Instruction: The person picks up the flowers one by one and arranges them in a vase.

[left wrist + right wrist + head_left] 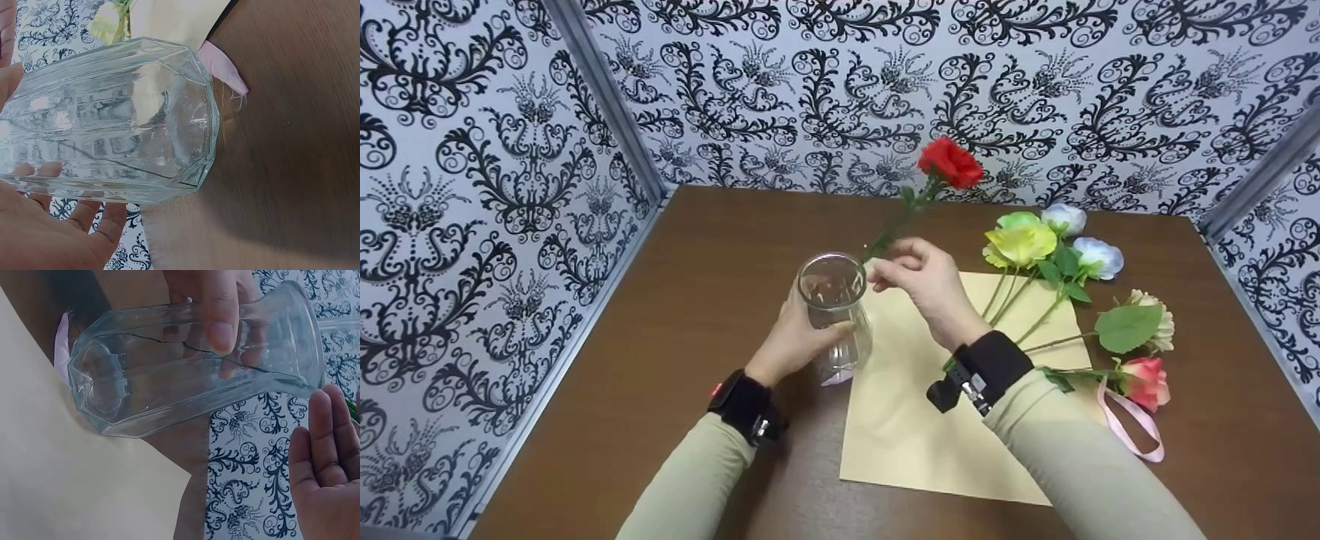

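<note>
Pale sleeves reach into the bottom of the head view. At centre, the left hand is wrapped round the glass vase, which looks rigid, slick and breakable, with some weight; the narrower waist seems the safest hold. Right of its rim, the right hand appears to pinch the light, bendable stem of the red flower, best taken low. Paper and other flowers lie farther right on the desk.

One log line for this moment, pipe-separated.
left hand: grips glass vase | right hand: holds red flower by stem | yellow sheet: on table | other flowers: lying at right
</note>
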`<control>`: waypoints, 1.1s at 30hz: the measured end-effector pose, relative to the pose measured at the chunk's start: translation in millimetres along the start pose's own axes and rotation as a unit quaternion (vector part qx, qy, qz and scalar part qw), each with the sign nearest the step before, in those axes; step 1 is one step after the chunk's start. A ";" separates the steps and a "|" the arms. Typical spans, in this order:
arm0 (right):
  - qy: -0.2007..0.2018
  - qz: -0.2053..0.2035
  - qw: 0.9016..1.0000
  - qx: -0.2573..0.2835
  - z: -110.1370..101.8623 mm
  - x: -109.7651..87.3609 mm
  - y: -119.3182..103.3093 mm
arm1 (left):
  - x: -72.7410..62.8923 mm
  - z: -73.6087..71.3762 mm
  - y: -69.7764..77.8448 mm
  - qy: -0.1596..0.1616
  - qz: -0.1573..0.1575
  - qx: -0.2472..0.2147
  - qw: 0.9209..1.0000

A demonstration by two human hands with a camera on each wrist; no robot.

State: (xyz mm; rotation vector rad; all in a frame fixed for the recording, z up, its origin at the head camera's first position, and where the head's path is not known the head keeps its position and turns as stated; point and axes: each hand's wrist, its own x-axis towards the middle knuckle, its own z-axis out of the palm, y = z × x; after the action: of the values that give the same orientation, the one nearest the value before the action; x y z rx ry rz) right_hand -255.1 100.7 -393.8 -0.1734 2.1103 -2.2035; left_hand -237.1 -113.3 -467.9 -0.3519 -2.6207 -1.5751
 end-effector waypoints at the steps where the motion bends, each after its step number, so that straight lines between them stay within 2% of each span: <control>1: -0.003 0.001 1.000 0.009 -0.9 0.2 0.2 | -0.2 -0.2 0.0 -0.001 -0.004 0.005 1.000; 7: -0.018 0.009 0.999 0.029 -7.8 0.9 4.9 | -0.2 -0.4 -0.2 -0.001 -0.012 0.014 1.000; 14: -0.038 0.028 0.999 0.012 -29.0 -5.3 16.5 | 1.1 1.1 -1.6 0.001 -0.006 0.003 1.000; 26: -0.065 0.095 0.992 -0.047 -97.0 -17.4 43.8 | -0.4 0.2 0.7 0.005 -0.010 0.007 1.000; 33: -0.053 0.121 0.988 -0.083 -141.4 -27.7 54.5 | 0.4 0.4 -2.4 0.004 -0.007 0.022 1.000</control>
State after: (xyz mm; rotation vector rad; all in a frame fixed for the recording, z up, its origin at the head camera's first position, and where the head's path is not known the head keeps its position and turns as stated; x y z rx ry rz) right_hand -248.5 242.0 -454.7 -0.0409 2.1279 -1.8447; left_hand -238.0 -113.9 -470.1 -0.3243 -2.6521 -1.5179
